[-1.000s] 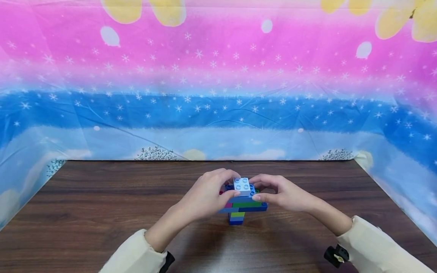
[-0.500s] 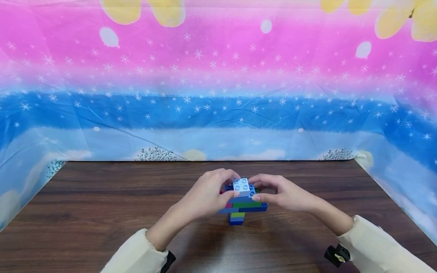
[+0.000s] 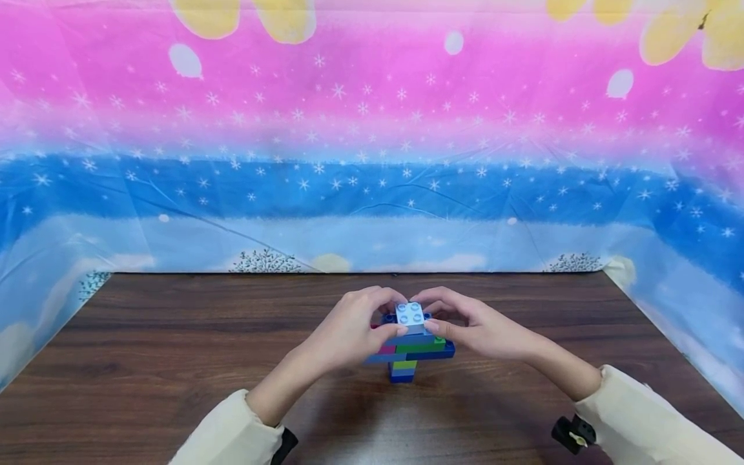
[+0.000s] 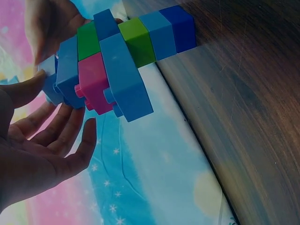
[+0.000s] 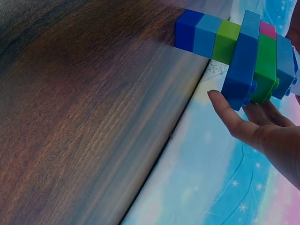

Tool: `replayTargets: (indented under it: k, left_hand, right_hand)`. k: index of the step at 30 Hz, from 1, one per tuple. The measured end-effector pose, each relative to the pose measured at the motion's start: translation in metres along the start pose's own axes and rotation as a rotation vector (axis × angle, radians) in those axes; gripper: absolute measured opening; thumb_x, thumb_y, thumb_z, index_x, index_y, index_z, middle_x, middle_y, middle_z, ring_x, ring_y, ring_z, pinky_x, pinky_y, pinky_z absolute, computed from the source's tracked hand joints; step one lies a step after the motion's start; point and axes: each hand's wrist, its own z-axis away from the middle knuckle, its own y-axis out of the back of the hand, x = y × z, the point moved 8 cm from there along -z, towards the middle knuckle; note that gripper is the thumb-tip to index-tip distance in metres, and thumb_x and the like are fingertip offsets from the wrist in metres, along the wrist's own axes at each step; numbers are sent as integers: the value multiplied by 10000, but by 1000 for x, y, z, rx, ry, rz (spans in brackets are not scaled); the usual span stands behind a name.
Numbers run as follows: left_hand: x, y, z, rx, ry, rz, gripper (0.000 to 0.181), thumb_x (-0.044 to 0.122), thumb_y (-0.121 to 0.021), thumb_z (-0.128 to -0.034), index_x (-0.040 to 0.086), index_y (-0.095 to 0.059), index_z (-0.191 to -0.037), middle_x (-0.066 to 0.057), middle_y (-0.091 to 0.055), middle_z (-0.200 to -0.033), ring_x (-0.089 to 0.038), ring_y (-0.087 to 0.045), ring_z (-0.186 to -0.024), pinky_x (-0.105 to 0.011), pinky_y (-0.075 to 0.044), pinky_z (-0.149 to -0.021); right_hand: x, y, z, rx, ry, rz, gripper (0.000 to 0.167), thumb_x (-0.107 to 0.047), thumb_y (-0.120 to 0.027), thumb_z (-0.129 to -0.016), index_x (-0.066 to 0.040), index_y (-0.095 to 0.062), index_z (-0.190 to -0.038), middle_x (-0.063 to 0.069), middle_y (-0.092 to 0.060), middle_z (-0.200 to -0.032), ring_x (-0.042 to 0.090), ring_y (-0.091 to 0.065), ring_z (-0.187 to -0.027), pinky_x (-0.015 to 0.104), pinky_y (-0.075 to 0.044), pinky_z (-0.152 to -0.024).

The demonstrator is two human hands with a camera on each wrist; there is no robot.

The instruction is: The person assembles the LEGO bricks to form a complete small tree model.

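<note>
A stack of toy building bricks stands upright on the table. Its narrow foot has a dark blue brick [image 3: 402, 380], a blue one and a lime brick [image 3: 404, 365]. Wider layers sit above, with a pink brick [image 4: 94, 79], a green brick [image 5: 265, 68] and blue bricks. On top is a light blue brick [image 3: 409, 314] with studs showing. My left hand [image 3: 351, 329] pinches this top brick from the left, thumb at the near side, fingers behind. From the right, my right hand [image 3: 485, 329] pinches it too, its thumb at the near right corner. Some fingertips are hidden behind the brick.
The stack stands on a dark wooden table [image 3: 203, 349]. A pink and blue snowflake-patterned cloth [image 3: 372, 194] hangs behind the table and along both sides. Black wrist straps [image 3: 572, 434] show at the pale sleeves.
My right hand has shifted slightly up and left, from the wider blue layer to the top light blue brick. The left hand stays on that brick. The lower stack remains in place.
</note>
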Motion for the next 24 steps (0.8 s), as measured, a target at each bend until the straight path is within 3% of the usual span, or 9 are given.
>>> replayTargets:
  k: [9,24]
  left_hand:
    - [0,0,0,-10,-4,22,236,129,-653,-854,40,-606,-1068,-31,-598,-952,-138,-570,-838,-250,-495,-712]
    - [-3,-3,1,-3,1,36,252,141,-636,-867,29,-599,-1089,-67,-595,-1016,-190,-584,-930,-351,-502,-782]
  right_hand:
    - [1,1,-2,10,-17,-5,347,-236,-472,-967,-191,-420,-1306,71,-536,-1209,211,-530,-1078,381,-463,-812]
    - [1,1,-3,8,14,22,313,-209,-508,-951,-188,-460,-1259,30,-588,-1119,178,-558,-1012,362,-470,-797]
